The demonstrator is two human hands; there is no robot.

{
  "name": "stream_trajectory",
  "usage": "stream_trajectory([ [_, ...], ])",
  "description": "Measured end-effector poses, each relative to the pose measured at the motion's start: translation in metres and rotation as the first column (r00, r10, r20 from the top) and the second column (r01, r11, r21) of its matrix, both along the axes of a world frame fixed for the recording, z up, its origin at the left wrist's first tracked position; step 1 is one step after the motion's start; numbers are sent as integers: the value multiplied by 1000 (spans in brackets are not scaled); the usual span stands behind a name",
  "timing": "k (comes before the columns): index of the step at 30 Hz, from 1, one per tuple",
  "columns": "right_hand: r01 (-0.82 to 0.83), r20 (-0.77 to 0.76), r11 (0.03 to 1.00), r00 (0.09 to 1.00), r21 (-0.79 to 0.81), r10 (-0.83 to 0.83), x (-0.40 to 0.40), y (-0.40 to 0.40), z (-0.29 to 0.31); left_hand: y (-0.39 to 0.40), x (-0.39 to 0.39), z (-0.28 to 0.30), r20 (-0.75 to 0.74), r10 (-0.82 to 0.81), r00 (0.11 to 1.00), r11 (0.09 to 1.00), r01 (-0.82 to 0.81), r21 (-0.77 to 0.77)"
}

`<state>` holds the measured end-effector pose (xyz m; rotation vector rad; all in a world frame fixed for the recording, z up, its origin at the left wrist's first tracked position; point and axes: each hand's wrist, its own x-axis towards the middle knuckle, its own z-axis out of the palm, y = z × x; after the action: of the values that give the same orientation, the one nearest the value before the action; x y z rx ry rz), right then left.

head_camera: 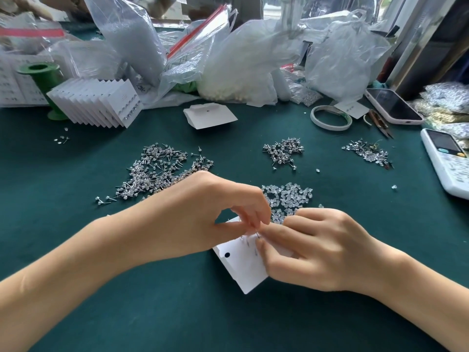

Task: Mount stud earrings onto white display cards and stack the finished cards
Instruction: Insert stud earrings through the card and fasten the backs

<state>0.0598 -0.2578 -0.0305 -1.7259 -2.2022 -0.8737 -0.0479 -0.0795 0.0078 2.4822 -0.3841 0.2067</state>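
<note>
Left hand (203,214) and right hand (312,247) both pinch white display card (241,268) low over green table (76,163), fingertips together at stud post. Finished cards (99,102) stacked far left.

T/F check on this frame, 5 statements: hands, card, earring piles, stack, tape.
1. Both hands work at one white display card. True.
2. The left hand rests flat and empty on the cloth. False: its fingers pinch at the card's edge, meeting the right hand.
3. The finished card stack sits far left, by a green spool. True.
4. The largest stud earring pile lies right of the calculator. False: it lies left of centre.
5. The tape roll lies flat beside a phone. True.
</note>
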Motion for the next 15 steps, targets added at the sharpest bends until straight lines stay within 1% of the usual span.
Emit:
stream_trajectory([
  [3, -5, 1, 1000, 1000, 6, 5, 0, 0, -1, -1, -1, 1, 22, -5, 1000, 1000, 5, 23],
  [5, -9, -4, 1000, 1000, 19, 9, 1, 0, -1, -1, 0, 0, 20, 1, 1000, 1000, -1, 6],
  [11, 4, -7, 999, 1000, 46, -4, 1, 1, -1, 1, -1, -1, -38, 57, 998, 984, -62, -164],
  [15, 15, -5, 1000, 1000, 11, -15, 0, 0, 1, 2, -1, -2, -71, 72, 995, 975, -86, -205],
])
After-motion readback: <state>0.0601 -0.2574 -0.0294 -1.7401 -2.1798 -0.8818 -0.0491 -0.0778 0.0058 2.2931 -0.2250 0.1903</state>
